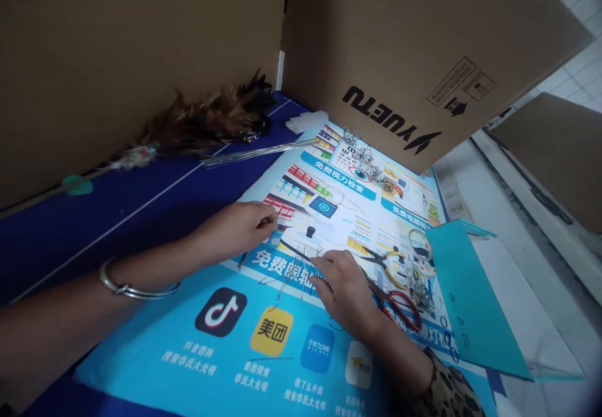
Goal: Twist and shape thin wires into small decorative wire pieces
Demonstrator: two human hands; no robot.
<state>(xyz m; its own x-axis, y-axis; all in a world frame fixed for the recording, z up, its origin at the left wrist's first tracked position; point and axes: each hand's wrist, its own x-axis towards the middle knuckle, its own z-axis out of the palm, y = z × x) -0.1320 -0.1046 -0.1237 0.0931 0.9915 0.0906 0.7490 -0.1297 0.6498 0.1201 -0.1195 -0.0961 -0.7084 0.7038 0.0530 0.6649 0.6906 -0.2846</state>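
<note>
My left hand (249, 226) is closed, its fingers pinched together above the printed poster sheet (188, 316); whatever they hold is too small to make out. Close to its right, my right hand (345, 285) curls thumb and forefinger at the ends of several thin metal wires (301, 257) and seems to pinch one of them. Short cut wires lie scattered on the poster below both hands. Beside my right hand lie red-handled scissors (403, 310), partly behind my wrist, and yellow-handled pliers (383, 263) with their jaws spread.
Cardboard boxes (376, 47) wall off the back and left. A feather duster (202, 116) and a bundle of long wires (258, 150) lie at the back left. Tangled wire pieces (367, 157), a tape roll (420, 244) and a teal folder (475, 304) are farther right.
</note>
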